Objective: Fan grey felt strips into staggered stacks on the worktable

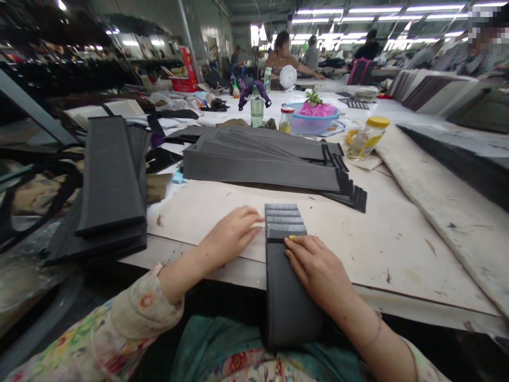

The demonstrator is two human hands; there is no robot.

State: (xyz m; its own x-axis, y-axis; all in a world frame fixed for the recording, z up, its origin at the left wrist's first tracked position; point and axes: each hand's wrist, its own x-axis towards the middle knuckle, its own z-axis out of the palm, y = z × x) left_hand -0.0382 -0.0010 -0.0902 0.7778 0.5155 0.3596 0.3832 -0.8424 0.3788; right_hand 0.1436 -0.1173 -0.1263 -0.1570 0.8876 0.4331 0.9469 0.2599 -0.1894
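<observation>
A small stepped stack of dark grey strips (284, 223) lies on the paper-covered table edge and hangs down over it toward my lap. My left hand (233, 233) rests beside the stack's left side, fingers stretched and touching its edge. My right hand (318, 268) lies flat on top of the stack, fingers extended and pressing on the uppermost strip. Neither hand grips anything.
A large fanned pile of long dark strips (262, 159) lies further back. Another stack of dark boards (109, 180) sits at the left. A yellow-lidded bottle (366, 139), a blue bowl (314, 123) and jars stand behind. Other people work at far tables.
</observation>
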